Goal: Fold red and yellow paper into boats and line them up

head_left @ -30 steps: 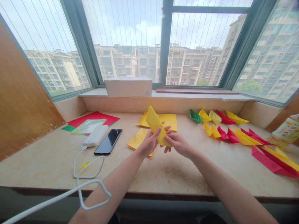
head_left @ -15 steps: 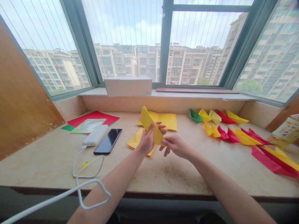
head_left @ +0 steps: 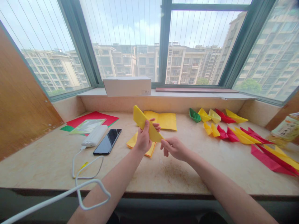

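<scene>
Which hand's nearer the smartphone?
Left. The left hand is to the right of the smartphone, holding the folded yellow paper; the right hand is farther right, pinching that paper's lower corner.

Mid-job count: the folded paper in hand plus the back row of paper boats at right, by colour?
Yellow folded paper held by the left hand and right hand: 1
Green paper boat: 1
Bright yellow paper boats: 2
Pale yellow paper boat: 1
Red paper boat: 1
Total: 6
</scene>
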The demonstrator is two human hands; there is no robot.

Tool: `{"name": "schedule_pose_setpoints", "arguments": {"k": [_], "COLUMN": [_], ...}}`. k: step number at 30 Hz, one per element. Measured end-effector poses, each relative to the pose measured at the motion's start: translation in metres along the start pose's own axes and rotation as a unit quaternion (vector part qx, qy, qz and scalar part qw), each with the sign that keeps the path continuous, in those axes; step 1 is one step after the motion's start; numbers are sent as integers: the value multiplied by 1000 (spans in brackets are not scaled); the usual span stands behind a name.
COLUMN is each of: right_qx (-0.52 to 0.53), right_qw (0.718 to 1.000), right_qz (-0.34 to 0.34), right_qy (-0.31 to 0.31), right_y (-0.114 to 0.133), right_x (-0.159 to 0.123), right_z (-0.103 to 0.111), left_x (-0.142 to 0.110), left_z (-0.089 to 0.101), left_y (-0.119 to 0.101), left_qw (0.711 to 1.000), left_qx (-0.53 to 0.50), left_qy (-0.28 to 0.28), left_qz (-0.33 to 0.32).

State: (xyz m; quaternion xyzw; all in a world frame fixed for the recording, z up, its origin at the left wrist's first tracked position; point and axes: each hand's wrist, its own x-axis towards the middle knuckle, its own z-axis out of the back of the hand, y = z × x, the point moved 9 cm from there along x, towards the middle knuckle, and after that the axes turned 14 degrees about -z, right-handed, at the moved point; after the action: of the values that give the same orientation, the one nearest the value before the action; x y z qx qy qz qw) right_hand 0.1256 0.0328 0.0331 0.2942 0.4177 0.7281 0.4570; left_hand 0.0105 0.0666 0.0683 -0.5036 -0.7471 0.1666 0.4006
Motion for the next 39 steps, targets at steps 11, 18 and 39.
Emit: {"name": "schedule_pose_setpoints", "arguments": {"k": [11,18,39], "right_qx": [-193,-345,-241], "right_qw": [970,907,942], "right_qz": [103,64,85], "right_qy": [-108,-232,-220], "right_y": [28,27,24], "right_x": [-14,-11,-9], "right_z": [8,35,35], "left_x": [-2,2,-3], "left_z": [-4,-3,-2], "left_y": [9,16,19], "left_qw": [995,997,971], "left_qx": [-56,-18,196], "left_qy": [23,47,134], "left_qz": [74,58,9]}}
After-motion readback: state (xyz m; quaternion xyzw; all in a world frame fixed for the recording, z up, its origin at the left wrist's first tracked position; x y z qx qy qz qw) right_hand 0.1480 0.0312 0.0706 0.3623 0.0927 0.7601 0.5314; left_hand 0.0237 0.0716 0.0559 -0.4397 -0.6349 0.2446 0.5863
